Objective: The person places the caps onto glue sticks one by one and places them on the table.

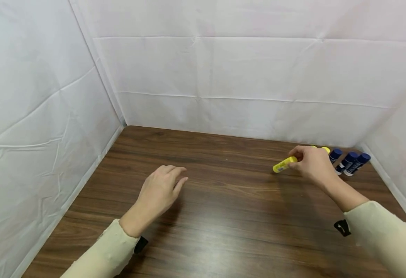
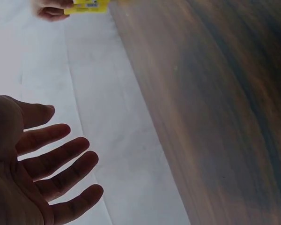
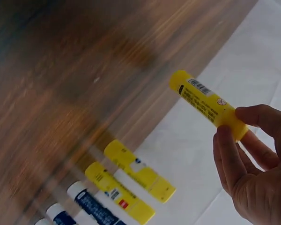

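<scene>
My right hand [image 1: 312,164] pinches a yellow glue stick [image 1: 282,165] by one end, between thumb and fingers. In the right wrist view this glue stick [image 3: 203,101] is tilted, with a barcode on its side, apart from the others. Two more yellow glue sticks [image 3: 139,169] stand beside it on the table, partly hidden behind the hand in the head view. Over the left part of the table hovers my left hand [image 1: 162,188], its fingers relaxed and loosely spread. Nothing lies in that palm in the left wrist view.
Several dark blue glue sticks [image 1: 346,162] stand in a row with the yellow ones at the right back. A brown wood-grain table [image 1: 206,216] lies under both hands. White cloth walls [image 1: 244,73] rise at the back, left and right.
</scene>
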`<state>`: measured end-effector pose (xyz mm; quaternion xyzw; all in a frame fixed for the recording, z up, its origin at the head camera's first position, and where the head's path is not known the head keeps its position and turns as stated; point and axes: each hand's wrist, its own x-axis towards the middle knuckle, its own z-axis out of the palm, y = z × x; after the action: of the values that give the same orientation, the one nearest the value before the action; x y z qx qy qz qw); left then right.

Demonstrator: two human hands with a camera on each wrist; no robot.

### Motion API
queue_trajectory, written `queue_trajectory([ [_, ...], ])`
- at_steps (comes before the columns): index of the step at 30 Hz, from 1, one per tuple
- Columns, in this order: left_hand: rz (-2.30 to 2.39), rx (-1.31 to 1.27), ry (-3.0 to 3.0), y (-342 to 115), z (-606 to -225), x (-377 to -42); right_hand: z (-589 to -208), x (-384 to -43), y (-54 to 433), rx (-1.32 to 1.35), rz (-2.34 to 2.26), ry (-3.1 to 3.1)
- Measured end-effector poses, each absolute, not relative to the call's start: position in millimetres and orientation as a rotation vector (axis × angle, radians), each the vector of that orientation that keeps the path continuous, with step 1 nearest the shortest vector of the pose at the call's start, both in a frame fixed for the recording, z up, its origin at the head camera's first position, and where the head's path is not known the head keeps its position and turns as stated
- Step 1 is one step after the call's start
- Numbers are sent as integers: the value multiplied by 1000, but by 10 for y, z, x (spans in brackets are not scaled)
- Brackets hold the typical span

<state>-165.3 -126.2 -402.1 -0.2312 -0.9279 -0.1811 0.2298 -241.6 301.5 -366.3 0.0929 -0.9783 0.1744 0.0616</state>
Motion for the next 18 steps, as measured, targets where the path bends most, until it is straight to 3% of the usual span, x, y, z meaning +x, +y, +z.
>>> queue_trajectory([
  [18, -439, -644, -2543, -1324, -4124, -1670, -3661, -2822, 3219, 376, 183, -2971],
])
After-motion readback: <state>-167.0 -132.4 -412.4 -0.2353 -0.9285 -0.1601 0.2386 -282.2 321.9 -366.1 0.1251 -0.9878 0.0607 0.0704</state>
